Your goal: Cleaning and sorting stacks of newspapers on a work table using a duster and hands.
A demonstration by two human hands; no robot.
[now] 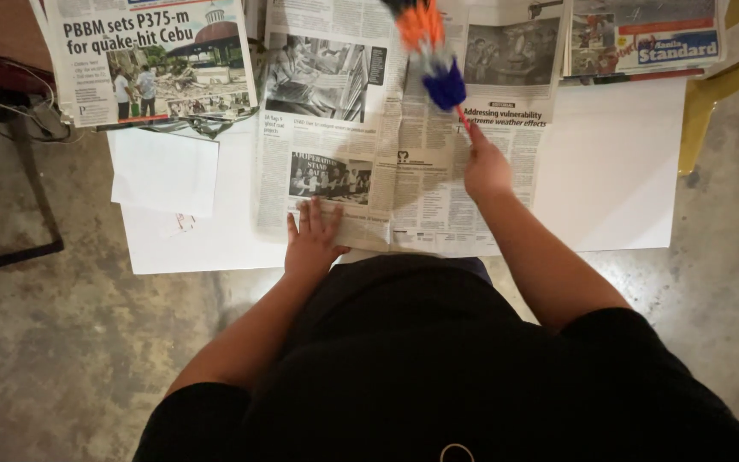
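- Duster [428, 47], orange and blue, blurring above the open newspaper [404, 162], slim handle running down into the right hand [485, 167].
- Right hand closing around that handle, over the paper's right page.
- Left hand [311, 241] lying flat, fingers spread, pressing the newspaper's near edge.
- Newspaper lying spread on the white table [609, 171], more folded papers [151, 60] resting at the far corners.

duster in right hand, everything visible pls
The duster has a fluffy head in bands: orange at the far end, pale in the middle, dark blue nearest the grip, on a thin red stick. It looks like soft synthetic fibre and is motion-blurred. It tilts up and away from the right hand, which grips the stick's lower end, over the open newspaper. Its tip is cut off by the frame's top.
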